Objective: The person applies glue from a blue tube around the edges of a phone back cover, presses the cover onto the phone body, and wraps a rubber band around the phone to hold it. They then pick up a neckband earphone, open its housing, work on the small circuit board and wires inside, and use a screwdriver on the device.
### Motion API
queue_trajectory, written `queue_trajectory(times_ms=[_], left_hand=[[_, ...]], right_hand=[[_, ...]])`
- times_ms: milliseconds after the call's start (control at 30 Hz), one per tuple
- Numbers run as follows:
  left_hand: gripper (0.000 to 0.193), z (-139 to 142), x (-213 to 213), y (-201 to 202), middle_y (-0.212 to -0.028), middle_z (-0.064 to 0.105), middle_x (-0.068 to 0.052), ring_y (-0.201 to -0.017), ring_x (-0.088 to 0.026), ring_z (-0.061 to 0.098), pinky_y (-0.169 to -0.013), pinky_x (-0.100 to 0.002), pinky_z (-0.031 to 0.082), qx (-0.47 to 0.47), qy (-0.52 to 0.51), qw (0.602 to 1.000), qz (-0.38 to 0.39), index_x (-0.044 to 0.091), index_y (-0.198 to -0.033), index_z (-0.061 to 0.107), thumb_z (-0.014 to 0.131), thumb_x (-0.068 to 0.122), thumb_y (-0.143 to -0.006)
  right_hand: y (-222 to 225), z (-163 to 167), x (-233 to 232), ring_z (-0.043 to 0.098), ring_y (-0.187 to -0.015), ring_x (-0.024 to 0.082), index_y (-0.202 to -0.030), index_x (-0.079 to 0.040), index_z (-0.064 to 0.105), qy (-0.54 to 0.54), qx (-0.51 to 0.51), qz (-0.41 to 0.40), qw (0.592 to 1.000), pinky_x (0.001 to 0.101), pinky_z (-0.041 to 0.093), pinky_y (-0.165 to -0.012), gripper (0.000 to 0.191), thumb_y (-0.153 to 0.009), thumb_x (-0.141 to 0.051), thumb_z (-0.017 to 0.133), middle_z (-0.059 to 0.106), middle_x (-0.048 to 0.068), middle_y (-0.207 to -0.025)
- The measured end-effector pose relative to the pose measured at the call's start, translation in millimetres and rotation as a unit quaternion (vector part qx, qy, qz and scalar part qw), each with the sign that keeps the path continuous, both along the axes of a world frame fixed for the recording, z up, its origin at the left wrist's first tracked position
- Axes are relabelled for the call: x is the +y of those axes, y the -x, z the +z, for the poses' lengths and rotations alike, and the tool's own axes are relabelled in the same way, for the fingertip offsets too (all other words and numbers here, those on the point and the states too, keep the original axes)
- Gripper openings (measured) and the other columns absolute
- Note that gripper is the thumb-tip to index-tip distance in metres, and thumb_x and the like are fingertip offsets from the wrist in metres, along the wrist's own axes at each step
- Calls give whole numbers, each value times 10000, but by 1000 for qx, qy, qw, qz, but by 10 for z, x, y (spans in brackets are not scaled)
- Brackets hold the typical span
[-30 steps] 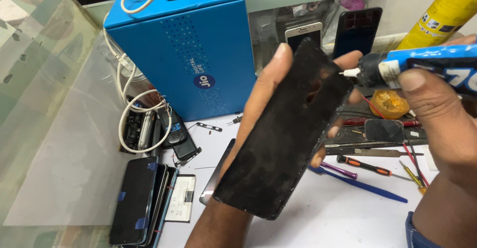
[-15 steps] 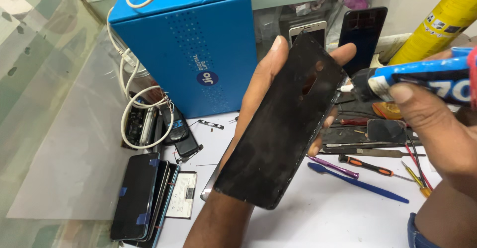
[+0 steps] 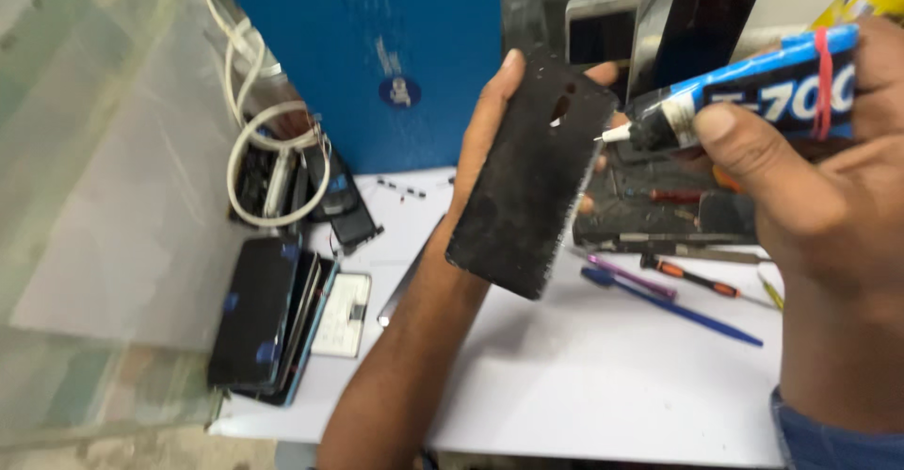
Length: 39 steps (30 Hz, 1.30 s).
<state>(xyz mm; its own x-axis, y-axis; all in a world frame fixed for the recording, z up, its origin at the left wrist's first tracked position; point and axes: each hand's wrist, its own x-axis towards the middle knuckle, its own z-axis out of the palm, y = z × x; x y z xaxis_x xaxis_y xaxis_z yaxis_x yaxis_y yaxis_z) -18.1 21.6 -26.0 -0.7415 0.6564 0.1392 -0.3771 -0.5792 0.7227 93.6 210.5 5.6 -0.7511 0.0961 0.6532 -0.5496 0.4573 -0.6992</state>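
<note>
Since the earlier frame, the glue tube (image 3: 753,89) came closer, its tip now touching the black back cover (image 3: 532,173). Left hand (image 3: 490,140) grips this cover above the desk (image 3: 603,376). Right hand (image 3: 810,178) is closed around the tube.

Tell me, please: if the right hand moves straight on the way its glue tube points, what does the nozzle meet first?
Most likely the black phone back cover in the left hand. The right hand aims the glue tube at its upper right edge; depth is unclear.

A single head-worn view looks steeply down, close over the white table (image 3: 603,385).
</note>
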Motion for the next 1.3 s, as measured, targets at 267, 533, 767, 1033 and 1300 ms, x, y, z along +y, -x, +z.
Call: queue_trajectory(times_ms=[267, 533, 767, 1033, 1300], left_hand=[[788, -1084, -403, -49, -979, 717, -165, -682, -156, 668, -511, -284, 577, -41, 61, 997, 25, -22, -1370, 588, 354, 640, -1011], [868, -1244, -488, -151, -950, 718, -126, -664, -129, 642, -480, -247, 537, 1, 134, 989, 58, -57, -1361, 615, 381, 674, -956], [884, -1267, -432, -115, -925, 685, -99, -660, -130, 625, -479, -257, 539, -34, 119, 992, 32, -55, -1350, 637, 386, 694, -953], [851, -1310, -400, -94, -993, 669, -107, -652, -134, 626, -464, -256, 544, -45, 106, 993, 21, -40, -1349, 630, 392, 676, -955], [851, -1331, -400, -106, -1023, 644, -132, -643, -148, 633, -456, -269, 559, -54, 101, 993, 9, -38, -1356, 631, 402, 674, -950]], right_hand=[[48, -1013, -147, 715, -787, 119, -1128, -19, 620, 32, -59, 50, 997, 238, 624, -723, 168, -1034, -134, 700, 708, 90, -928], [195, -1777, -93, 568, -596, 75, -1029, 0, 668, -43, -30, -21, 998, 192, 440, -557, 238, -1064, -187, 810, 661, 46, -790], [196, -1952, 133, 545, -661, 103, -1053, 15, 676, -133, -17, -83, 987, 200, 392, -596, 264, -1081, -213, 804, 641, 74, -887], [148, -1890, 9, 629, -754, 114, -1091, 30, 620, -157, 2, -69, 985, 215, 488, -688, 288, -1081, -195, 799, 667, 83, -928], [137, -1770, -98, 640, -725, 114, -1088, 47, 591, -165, 10, -79, 983, 226, 493, -652, 274, -1048, -133, 793, 680, 100, -908]])
